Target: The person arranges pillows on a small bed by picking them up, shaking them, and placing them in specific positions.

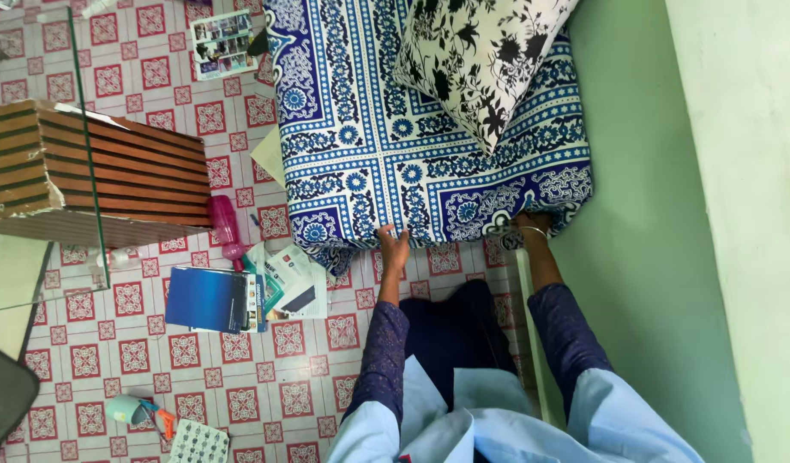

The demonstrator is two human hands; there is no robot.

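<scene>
My left hand (393,249) lies on the near edge of the blue and white patterned bedsheet (395,137), fingers curled over the hem where the cloth drops off the mattress; it seems to pinch the cloth, though I cannot tell how firmly. My right hand (532,227) is at the near right corner of the bed, tucked under the fold of the sheet by the green wall (652,214). Only the wrist and its thin bangle show, so I cannot tell whether those fingers are closed or spread.

As I judge it, the step in hand is dressing the foot of the bed: the sheet lies flat across the top, and both hands work its near edge. The next move would call for an even pull along that hem and a firm push at the corner, where the wall leaves little room.

One sheet covers the bed, and one pillow (480,60), white with black flowers, lies on it towards the far right. On the red and white tiled floor (138,343) to the left I count one pink bottle (226,225), one blue book (213,299) beside a few loose papers (296,279), one photo sheet (222,43) further off, and one striped wooden cabinet (95,176) with a glass pane standing on it. Near the bottom edge lie one small green and orange object (138,413) and one patterned card (198,442).
</scene>
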